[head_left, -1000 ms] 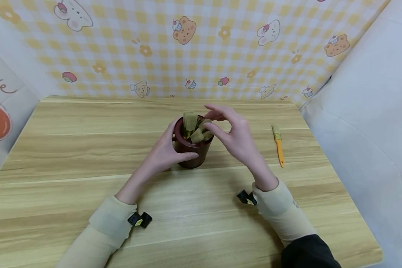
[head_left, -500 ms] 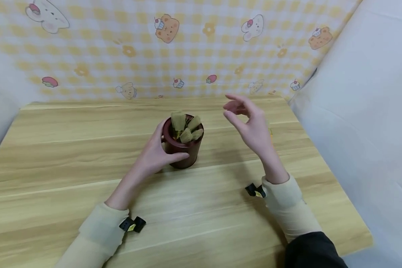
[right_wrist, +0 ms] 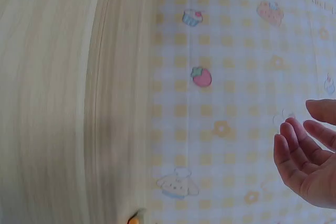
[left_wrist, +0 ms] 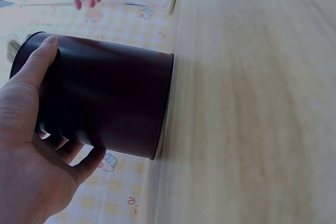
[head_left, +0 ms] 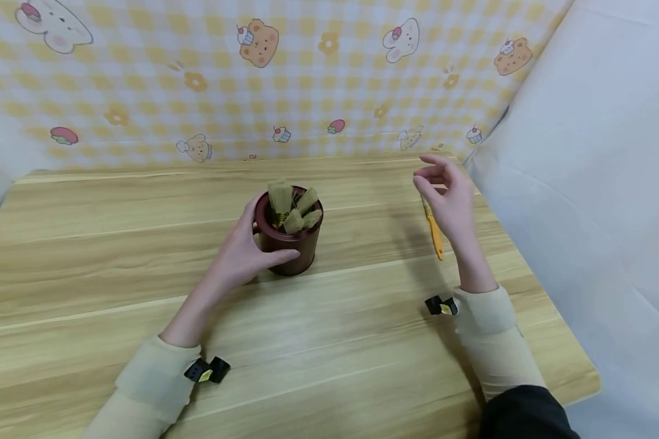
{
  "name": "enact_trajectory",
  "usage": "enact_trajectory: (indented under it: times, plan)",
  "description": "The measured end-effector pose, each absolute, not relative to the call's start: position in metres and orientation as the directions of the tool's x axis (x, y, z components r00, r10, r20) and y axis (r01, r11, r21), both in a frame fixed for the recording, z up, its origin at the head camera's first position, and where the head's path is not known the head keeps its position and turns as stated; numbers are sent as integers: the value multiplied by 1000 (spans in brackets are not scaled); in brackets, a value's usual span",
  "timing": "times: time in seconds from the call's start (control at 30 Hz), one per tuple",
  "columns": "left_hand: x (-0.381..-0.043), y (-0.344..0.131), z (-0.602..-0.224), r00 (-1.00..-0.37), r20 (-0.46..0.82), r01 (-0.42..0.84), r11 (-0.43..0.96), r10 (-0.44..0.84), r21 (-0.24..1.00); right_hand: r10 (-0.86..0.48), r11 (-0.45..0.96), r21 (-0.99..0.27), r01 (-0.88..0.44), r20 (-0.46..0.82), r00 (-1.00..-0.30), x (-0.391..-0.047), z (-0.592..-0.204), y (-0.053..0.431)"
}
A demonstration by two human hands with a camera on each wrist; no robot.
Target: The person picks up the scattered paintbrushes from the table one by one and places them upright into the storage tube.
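Observation:
A dark brown cylindrical holder [head_left: 303, 245] stands upright on the table, with several bristle brushes [head_left: 280, 196] in it, bristles up. My left hand [head_left: 240, 253] grips it from the left; the thumb lies along the near side in the left wrist view, and the fingers go round behind the holder [left_wrist: 110, 95]. Toward the table's right side lies a paintbrush [head_left: 435, 235] with an orange handle. My right hand [head_left: 449, 196], fingers loosely bent and nothing between them, hovers over its bristle end, hiding part of it. In the right wrist view this hand [right_wrist: 310, 163] is bare.
The wood-grain table [head_left: 329, 341] ends at a yellow-checked cloth [head_left: 307, 79] printed with cartoon animals along the back. White fabric [head_left: 598, 201] hangs beyond the right edge. Small black cameras sit on both wrists.
My right hand has moved away from the brushes in the holder, rightward to the orange-handled paintbrush. My left hand keeps its grip. The head view has shifted slightly.

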State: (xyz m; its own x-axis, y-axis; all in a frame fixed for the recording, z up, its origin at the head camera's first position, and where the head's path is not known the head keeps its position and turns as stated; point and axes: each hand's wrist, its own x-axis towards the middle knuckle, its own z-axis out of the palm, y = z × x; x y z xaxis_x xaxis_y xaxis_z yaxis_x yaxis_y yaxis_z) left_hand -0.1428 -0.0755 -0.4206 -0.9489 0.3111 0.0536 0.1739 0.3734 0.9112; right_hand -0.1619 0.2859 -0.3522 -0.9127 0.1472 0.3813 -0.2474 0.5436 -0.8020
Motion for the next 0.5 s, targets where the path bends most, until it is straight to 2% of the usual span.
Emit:
enact_trajectory:
  times: [0.23, 0.5]
  plan:
    - [-143, -77, -420, -951, 63, 178, 367, 304, 913, 223, 526, -838, -143, 299, -928, -171, -362, 320]
    - [-143, -77, -422, -949, 69, 190, 382, 309, 905, 221, 534, -843, 63, 67, -973, -177, -381, 359]
